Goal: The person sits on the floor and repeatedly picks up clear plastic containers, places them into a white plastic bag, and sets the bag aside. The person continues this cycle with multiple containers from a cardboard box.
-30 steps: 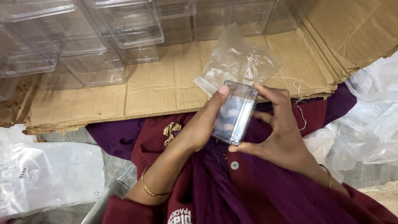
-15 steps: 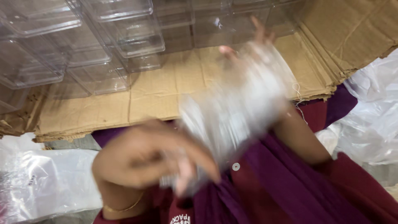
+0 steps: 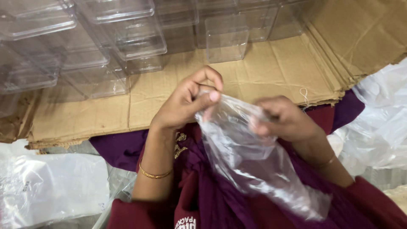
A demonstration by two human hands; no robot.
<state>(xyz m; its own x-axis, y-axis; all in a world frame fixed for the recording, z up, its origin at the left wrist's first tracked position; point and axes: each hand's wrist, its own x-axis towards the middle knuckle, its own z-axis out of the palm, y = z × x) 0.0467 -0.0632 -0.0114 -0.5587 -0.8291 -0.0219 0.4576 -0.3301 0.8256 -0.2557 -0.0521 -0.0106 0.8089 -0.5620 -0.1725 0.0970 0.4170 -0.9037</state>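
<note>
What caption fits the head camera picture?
Both hands, left hand and right hand, hold a clear plastic bag above cardboard.

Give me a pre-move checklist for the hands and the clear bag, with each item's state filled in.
1. Left hand pinches the clear plastic bag at its top edge: ok.
2. Right hand grips the same edge: ok, though blurred.
3. Bag mouth spread open: cannot tell.
4. Bag holds something: cannot tell.
5. Bag hangs free over the lap, apart from the cardboard sheet: ok.
6. Clear plastic boxes stand stacked on the cardboard beyond the hands: ok.
</note>
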